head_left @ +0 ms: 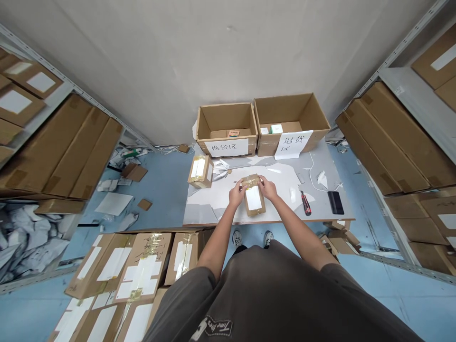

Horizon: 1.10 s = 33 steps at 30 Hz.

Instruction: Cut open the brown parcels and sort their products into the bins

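A small taped cardboard box point(261, 205) with a white label lies near the front edge of the table point(199, 213). My left hand point(236, 194) grips its left side near the far end, with the fingers bent against the cardboard. On the opposite side, my right hand point(268, 188) holds the far right corner. Tape runs across the end between my hands. To the right of them, a red and black utility knife point(305, 203) rests on the tabletop. Another small labelled box point(201, 172) stands at the left.
Two open cartons with paper signs, a left one point(228, 111) and a right one point(285, 102), stand at the table's back with small items inside. A black phone point(335, 203) lies at the right. Stacked boxes point(142, 266) are at my left; shelves flank both sides.
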Each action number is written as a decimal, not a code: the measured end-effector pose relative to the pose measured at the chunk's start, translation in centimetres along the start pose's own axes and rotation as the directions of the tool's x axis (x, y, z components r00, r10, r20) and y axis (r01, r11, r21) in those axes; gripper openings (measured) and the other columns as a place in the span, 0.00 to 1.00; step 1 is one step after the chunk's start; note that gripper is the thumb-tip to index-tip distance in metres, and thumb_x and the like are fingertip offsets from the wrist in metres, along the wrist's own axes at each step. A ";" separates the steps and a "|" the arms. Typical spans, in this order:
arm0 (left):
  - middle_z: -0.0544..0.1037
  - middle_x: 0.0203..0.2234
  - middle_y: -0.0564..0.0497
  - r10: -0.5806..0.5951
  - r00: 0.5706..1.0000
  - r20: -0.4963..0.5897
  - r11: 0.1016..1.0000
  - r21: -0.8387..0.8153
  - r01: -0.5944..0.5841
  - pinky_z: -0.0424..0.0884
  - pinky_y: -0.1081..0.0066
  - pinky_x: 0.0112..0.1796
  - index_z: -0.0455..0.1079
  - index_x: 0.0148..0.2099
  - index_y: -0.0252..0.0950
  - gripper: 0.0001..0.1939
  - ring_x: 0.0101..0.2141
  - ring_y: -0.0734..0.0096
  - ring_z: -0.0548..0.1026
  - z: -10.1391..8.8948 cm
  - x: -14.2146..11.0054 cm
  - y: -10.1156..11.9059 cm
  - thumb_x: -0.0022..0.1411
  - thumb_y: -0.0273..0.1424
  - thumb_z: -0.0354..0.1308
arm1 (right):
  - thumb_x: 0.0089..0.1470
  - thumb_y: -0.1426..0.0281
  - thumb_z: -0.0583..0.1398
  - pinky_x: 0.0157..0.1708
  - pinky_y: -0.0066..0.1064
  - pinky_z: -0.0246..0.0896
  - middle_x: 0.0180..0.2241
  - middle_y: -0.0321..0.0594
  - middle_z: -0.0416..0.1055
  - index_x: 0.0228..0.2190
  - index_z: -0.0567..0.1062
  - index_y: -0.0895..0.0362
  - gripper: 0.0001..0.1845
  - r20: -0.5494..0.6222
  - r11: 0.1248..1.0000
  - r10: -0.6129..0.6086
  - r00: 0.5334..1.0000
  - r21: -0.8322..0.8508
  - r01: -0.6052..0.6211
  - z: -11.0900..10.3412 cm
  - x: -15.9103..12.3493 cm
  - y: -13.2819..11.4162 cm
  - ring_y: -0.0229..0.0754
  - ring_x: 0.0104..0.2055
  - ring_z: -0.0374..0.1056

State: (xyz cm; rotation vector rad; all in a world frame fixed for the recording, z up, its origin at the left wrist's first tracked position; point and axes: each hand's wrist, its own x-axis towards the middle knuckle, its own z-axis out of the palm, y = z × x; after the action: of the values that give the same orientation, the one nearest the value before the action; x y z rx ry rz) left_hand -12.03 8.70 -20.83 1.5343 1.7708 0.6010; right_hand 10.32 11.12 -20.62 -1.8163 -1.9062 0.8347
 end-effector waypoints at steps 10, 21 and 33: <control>0.65 0.75 0.39 0.044 0.979 0.200 0.984 -0.180 -0.007 0.65 0.54 0.69 0.51 0.82 0.38 0.55 0.70 0.48 0.69 4.0 3.4 -3.2 0.58 0.31 0.71 | 0.62 0.71 0.59 0.72 0.49 0.58 0.77 0.50 0.56 0.79 0.50 0.55 0.48 0.221 0.999 -0.032 0.975 0.021 0.028 4.3 2.2 2.8 0.55 0.77 0.56; 0.59 0.77 0.34 0.042 0.962 0.269 0.999 -0.043 -0.031 0.58 0.51 0.73 0.54 0.80 0.34 0.44 0.76 0.48 0.58 5.9 0.6 -4.2 0.66 0.31 0.63 | 0.69 0.64 0.59 0.70 0.47 0.62 0.81 0.51 0.44 0.77 0.57 0.52 0.40 0.340 0.987 0.092 0.936 -0.153 -0.042 3.5 -0.8 3.6 0.59 0.75 0.61; 0.49 0.81 0.41 0.207 0.946 0.248 0.910 0.306 -0.280 0.57 0.43 0.72 0.58 0.79 0.40 0.41 0.78 0.38 0.48 5.9 0.7 2.8 0.68 0.38 0.64 | 0.64 0.68 0.63 0.68 0.52 0.65 0.78 0.51 0.54 0.73 0.66 0.51 0.37 0.009 0.988 0.112 0.994 -0.110 -0.111 -1.0 -4.7 9.9 0.60 0.73 0.62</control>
State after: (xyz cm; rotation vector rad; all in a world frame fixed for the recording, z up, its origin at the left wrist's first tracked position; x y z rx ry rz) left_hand -5.73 9.36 -22.69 1.9981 1.5864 0.2413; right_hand 19.01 6.51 -25.66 -2.0027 -1.9078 0.7961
